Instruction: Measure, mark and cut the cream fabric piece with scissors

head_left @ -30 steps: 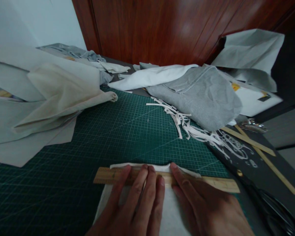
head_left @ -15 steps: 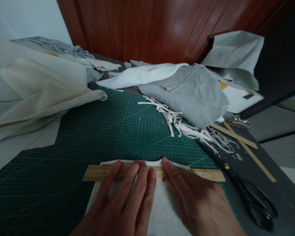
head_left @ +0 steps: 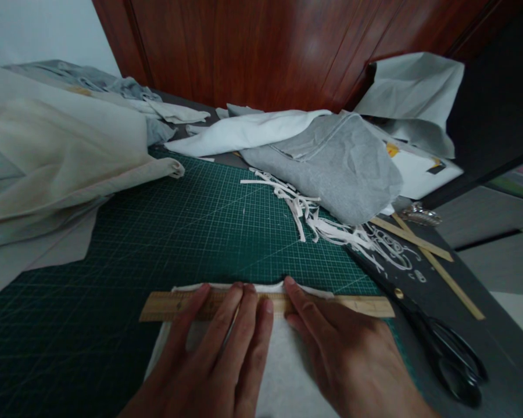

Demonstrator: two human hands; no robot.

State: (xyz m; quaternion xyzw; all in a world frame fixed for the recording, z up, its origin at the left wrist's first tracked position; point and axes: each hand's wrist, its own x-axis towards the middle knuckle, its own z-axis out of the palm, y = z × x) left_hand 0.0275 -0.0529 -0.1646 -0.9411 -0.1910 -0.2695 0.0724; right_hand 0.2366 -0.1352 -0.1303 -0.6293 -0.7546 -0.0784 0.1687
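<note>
A wooden ruler (head_left: 361, 305) lies crosswise over a piece of white fabric (head_left: 287, 371). The fabric's far edge sticks out in a narrow strip beyond the ruler. My left hand (head_left: 218, 360) rests flat across ruler and fabric, its fingers stretched out and slightly apart, fingertips near that edge. On the right, my right hand (head_left: 344, 348) has its index fingertip on the fabric's raised edge and its thumb close by, just below the ruler; the edge seems pinched between them. Its other fingers are hidden. Under everything lies a green cutting mat (head_left: 200, 232).
Black scissors (head_left: 436, 337) lie at the right. Beyond them are crossed wooden strips (head_left: 440, 273), white fabric scraps (head_left: 305, 209) and a clear hair clip (head_left: 421, 213). Grey cloth (head_left: 340, 168) and a white roll (head_left: 244, 133) lie behind. Cream cloth (head_left: 70, 162) spreads at left.
Both hands keep their places on the ruler and fabric. The whole view has shifted slightly, with things appearing a little further left; nothing else visibly differs.
</note>
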